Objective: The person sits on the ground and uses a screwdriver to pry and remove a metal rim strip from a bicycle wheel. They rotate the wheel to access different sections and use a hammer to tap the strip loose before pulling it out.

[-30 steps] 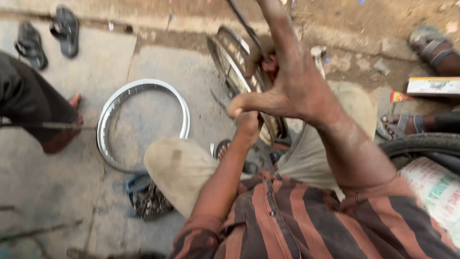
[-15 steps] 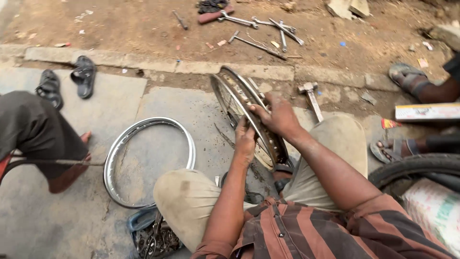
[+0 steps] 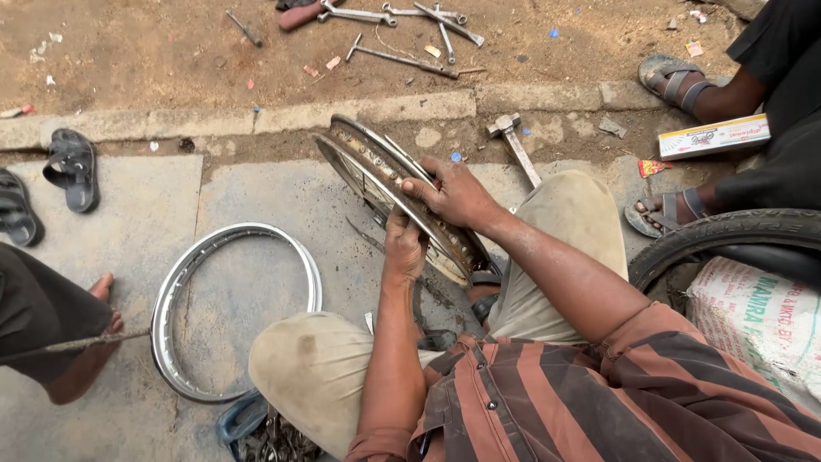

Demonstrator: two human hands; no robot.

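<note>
I sit on the ground with a rusty metal wheel rim (image 3: 363, 162) standing on edge between my knees. My right hand (image 3: 453, 195) lies over the rim's upper edge, fingers curled on it. My left hand (image 3: 404, 250) grips the rim's near side just below, and what its fingers pinch is hidden. A shiny bare rim (image 3: 175, 282) lies flat on the concrete to my left, untouched.
A hammer (image 3: 511, 141) lies behind the rim. Wrenches and tools (image 3: 402, 30) lie on the dirt beyond the kerb. Black sandals (image 3: 70, 169) sit at left. One person's leg (image 3: 51, 329) is at left, another's sandalled feet (image 3: 680, 85) at right, with a tyre (image 3: 727, 235) and white sack (image 3: 757, 321).
My right hand came down from close to the camera onto the rim's upper edge. The view tilted upward, showing more of the dirt and tools.
</note>
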